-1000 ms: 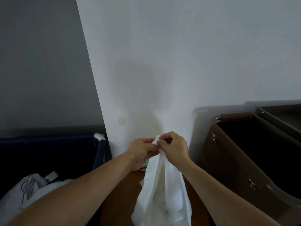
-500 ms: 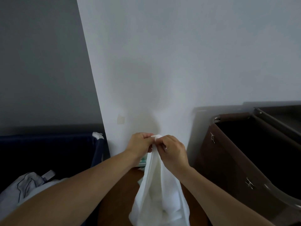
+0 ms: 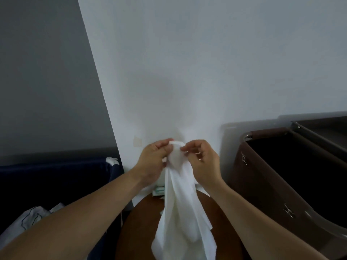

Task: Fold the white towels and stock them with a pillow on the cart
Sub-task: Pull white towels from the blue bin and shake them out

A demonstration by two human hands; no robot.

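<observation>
Both hands are raised side by side in front of a white wall (image 3: 206, 72), and each grip is closed on the top edge of a white towel (image 3: 180, 212). The left hand (image 3: 152, 162) pinches the cloth between thumb and fingertips at the towel's upper left corner, with more of the fabric gathered against its palm. The right hand (image 3: 204, 162) pinches the same edge just beside it, thumb and forefinger meeting on the cloth, so a short bunched span of towel runs between the two grips. The hands are very near each other but do not touch. From that held edge the towel hangs straight down between the forearms in loose vertical folds, widening toward the bottom, where it runs out of the frame. Below and behind the hanging cloth is a round brown wooden surface (image 3: 139, 228); whether the towel rests on it cannot be told. At the far rim of that surface, by the wall, lies a small pale item, partly hidden. To the right stands a brown bin (image 3: 262, 184) with a dark open interior, and to the left a dark blue hamper (image 3: 56, 175) with light crumpled fabric (image 3: 28, 222) at its near edge.
</observation>
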